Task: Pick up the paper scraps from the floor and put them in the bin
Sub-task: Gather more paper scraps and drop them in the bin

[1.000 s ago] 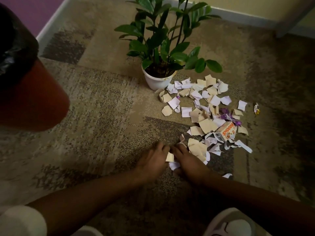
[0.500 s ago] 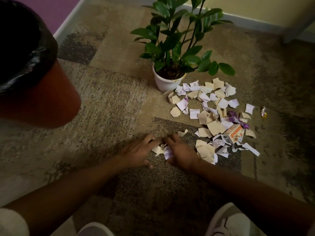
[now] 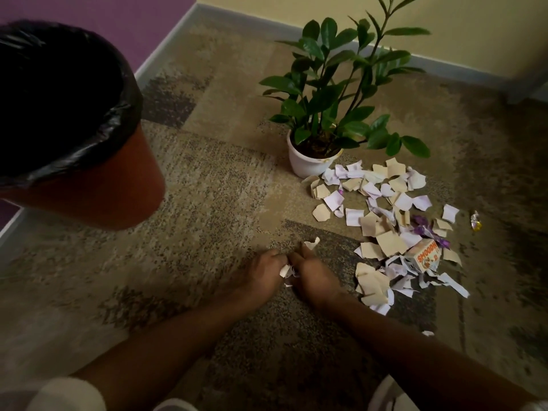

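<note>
Scraps (image 3: 287, 270) bunched between left hand (image 3: 261, 275); right hand (image 3: 311, 275) fingers.

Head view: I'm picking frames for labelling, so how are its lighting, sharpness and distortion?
Head view: dim, warm light, the bin's liner mouth nearly black; the wide lens bends the baseboard; hands slightly soft with scraps bunched between them; the pile of scraps and the plant read clearly; no glare.
</note>
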